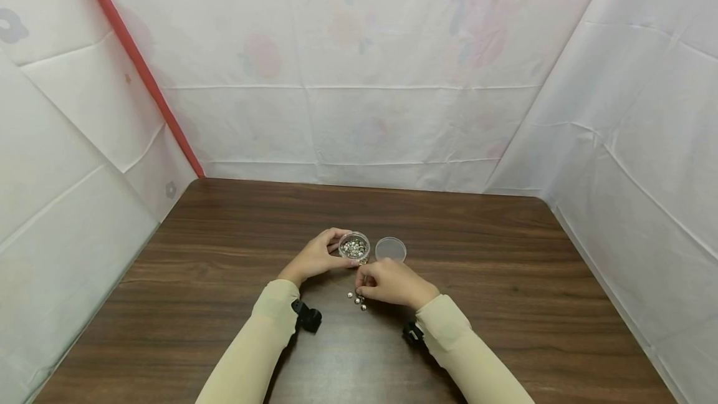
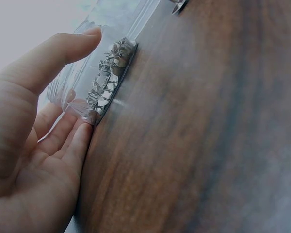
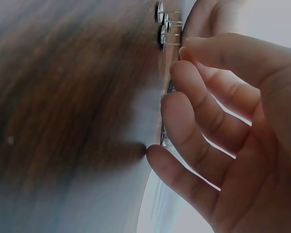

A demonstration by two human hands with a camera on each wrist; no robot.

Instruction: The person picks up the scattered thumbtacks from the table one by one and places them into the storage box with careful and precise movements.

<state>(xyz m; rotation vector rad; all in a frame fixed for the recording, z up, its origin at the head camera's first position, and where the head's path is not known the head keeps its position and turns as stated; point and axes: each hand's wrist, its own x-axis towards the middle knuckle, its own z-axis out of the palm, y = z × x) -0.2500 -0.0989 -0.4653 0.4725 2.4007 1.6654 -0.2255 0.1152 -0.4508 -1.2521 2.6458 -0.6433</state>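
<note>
My left hand (image 1: 316, 259) grips a clear round tub (image 2: 82, 73) from its left side, thumb and fingers around the wall. Inside lie many silvery thumbtacks (image 1: 354, 248), seen through the wall in the left wrist view. My right hand (image 1: 392, 283) is low over the table in front of the tub, its fingers curved. Several loose thumbtacks (image 3: 163, 29) lie there heads down, pins up. Thumb and index fingertips (image 3: 185, 52) come together right at the nearest pin; whether a tack is between them I cannot tell.
A clear round lid (image 1: 391, 249) lies just right of the tub, beyond my right hand. The dark wooden table (image 1: 505, 304) extends around, with white cloth (image 1: 359, 67) hanging behind it and at both sides. Each wrist carries a small black camera (image 1: 306, 317).
</note>
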